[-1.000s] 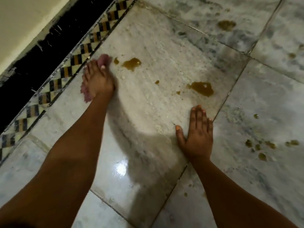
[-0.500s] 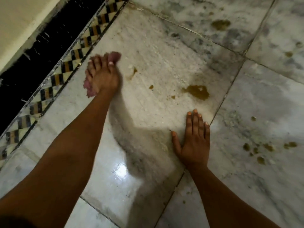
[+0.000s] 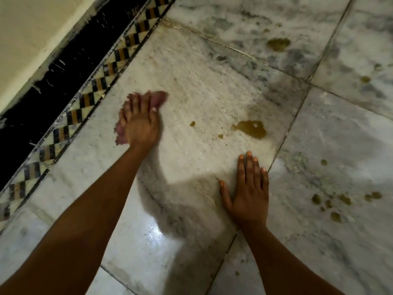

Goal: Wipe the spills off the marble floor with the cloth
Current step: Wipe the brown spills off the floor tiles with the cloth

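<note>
Head view. The left hand point(image 3: 140, 122) lies on top of a pink cloth point(image 3: 160, 97), fingers spread and fairly straight, pressing it to the marble floor point(image 3: 191, 77). It is not closed round the cloth. The outline is blurred. Cloth shows beyond the fingertips and again at the outer edge of the palm. It sits just beside the chequered border strip point(image 3: 85, 103), which runs along a black skirting point(image 3: 42, 88) under a cream wall point(image 3: 32, 28).

The right hand point(image 3: 248, 192) is open, palm flat on the floor with fingers together, at the slab joint.

Against the frame one second ago, the brown patch that lay next to the left hand is no longer visible. Half a second ago only a faint smear of it was left, and the cloth tip now covers that spot. The right hand is planted as before.

Outstanding: a large brown spill point(image 3: 251, 128) ahead of the right hand, a small drop point(image 3: 192, 123) between it and the cloth, a patch on the far slab point(image 3: 278, 43), and a cluster of spots point(image 3: 331, 201) on the slab to the right.
</note>
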### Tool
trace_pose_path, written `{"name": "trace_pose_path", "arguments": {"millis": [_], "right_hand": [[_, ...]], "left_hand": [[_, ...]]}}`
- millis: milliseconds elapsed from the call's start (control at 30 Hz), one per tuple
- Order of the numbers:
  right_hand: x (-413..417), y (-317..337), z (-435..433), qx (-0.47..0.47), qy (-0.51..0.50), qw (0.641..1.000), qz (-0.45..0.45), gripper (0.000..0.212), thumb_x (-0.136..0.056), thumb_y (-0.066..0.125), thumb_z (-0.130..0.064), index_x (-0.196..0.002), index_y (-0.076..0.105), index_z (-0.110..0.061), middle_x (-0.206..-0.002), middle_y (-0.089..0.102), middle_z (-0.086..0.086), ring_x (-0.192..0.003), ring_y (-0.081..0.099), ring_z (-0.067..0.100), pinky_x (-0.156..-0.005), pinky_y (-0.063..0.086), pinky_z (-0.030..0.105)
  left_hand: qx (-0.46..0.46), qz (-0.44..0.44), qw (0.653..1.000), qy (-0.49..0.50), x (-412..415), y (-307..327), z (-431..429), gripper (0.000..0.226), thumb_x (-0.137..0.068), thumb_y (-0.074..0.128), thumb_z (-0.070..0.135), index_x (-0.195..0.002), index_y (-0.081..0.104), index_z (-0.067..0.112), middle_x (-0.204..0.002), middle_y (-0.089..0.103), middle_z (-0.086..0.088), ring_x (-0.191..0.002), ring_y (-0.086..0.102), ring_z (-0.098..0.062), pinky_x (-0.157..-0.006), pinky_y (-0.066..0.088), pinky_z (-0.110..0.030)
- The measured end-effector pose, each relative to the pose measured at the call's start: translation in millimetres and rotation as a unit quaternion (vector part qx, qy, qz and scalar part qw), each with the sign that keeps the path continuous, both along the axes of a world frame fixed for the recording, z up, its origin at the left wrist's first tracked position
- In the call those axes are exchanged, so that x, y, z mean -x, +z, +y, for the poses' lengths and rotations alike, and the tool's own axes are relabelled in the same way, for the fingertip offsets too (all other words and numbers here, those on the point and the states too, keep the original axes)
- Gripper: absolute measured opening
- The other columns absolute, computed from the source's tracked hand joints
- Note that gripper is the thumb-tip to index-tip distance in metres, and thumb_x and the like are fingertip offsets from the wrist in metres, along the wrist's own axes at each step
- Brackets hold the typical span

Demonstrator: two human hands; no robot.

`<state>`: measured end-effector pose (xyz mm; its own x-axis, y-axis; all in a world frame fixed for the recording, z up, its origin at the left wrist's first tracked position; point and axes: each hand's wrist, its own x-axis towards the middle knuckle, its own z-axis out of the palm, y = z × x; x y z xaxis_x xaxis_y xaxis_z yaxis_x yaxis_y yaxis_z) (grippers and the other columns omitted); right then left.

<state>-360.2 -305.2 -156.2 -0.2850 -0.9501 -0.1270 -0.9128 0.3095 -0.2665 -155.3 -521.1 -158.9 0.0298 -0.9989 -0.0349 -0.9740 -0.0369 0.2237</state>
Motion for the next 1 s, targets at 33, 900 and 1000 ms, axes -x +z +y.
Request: {"name": "trace_pose_path", "arguments": {"millis": [33, 900, 1000], "right_hand": [[0.2, -0.5, 0.1, 0.001, 0.001, 1.000, -0.001, 0.076, -0.089, 0.030, -0.055, -0.149, 0.020, -0.009, -0.157, 0.017, 0.010, -0.145, 0.012, 0.023, -0.118, 0.010, 0.042], [0.0, -0.2, 0.0, 0.004, 0.001, 1.000, -0.001, 0.076, -0.089, 0.030, -0.055, -0.149, 0.020, -0.009, -0.156, 0.018, 0.011, -0.145, 0.013, 0.024, -0.117, 0.013, 0.044], [-0.3, 0.3, 0.0, 0.006, 0.003, 1.000, -0.004, 0.076, -0.090, 0.029, -0.056, -0.149, 0.020, -0.009, -0.156, 0.019, 0.011, -0.145, 0.013, 0.024, -0.117, 0.013, 0.044]], "left_hand": [[-0.003, -0.006, 0.999, 0.049, 4.2, 1.3, -21.1, 0.052, -0.099, 0.026, 0.033, -0.149, 0.022, 0.020, -0.156, 0.020, -0.011, -0.144, 0.014, -0.032, -0.116, 0.006, -0.046], [-0.005, 0.016, 0.984, -0.180, 20.0, 0.6, 35.8, 0.058, -0.095, 0.017, 0.038, -0.146, 0.030, 0.014, -0.153, 0.029, -0.009, -0.143, 0.021, -0.027, -0.116, 0.015, -0.044], [-0.022, -0.003, 0.984, -0.175, -27.3, 4.2, 78.8, 0.056, -0.096, 0.018, 0.039, -0.146, 0.029, 0.016, -0.153, 0.029, -0.007, -0.143, 0.021, -0.024, -0.116, 0.016, -0.045]]}}
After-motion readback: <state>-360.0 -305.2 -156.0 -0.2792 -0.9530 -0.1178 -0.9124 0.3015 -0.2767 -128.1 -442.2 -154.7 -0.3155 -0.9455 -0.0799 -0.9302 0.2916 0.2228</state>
